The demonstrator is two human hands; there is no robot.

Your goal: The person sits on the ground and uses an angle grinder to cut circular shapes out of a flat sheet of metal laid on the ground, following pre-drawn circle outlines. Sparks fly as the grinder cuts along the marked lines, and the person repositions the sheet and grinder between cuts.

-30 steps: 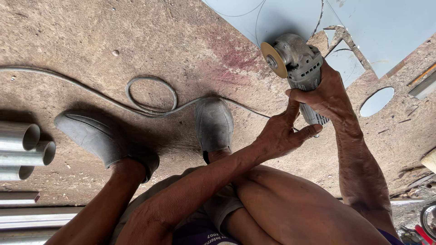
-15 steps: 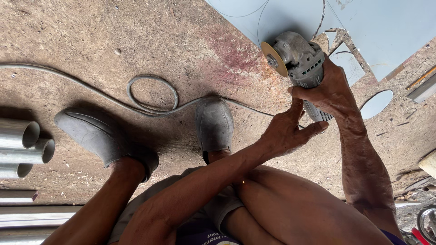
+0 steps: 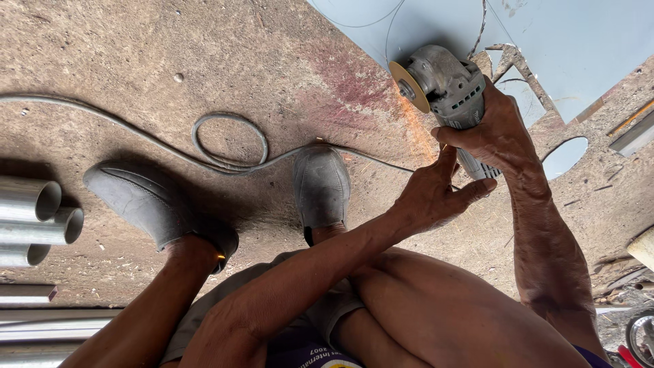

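Up close, the right hand [image 3: 501,133] is wrapped tight around the body of a grey angle grinder [image 3: 449,92], while the left hand [image 3: 432,194] closes on its rear handle just below. Its yellow disc [image 3: 409,87] meets the edge of a pale blue metal sheet [image 3: 572,41], throwing sparks. Beneath lie two grey shoes [image 3: 320,184], a looped cable [image 3: 228,140] and steel tubes [image 3: 34,218] on the dirt floor [image 3: 136,61].
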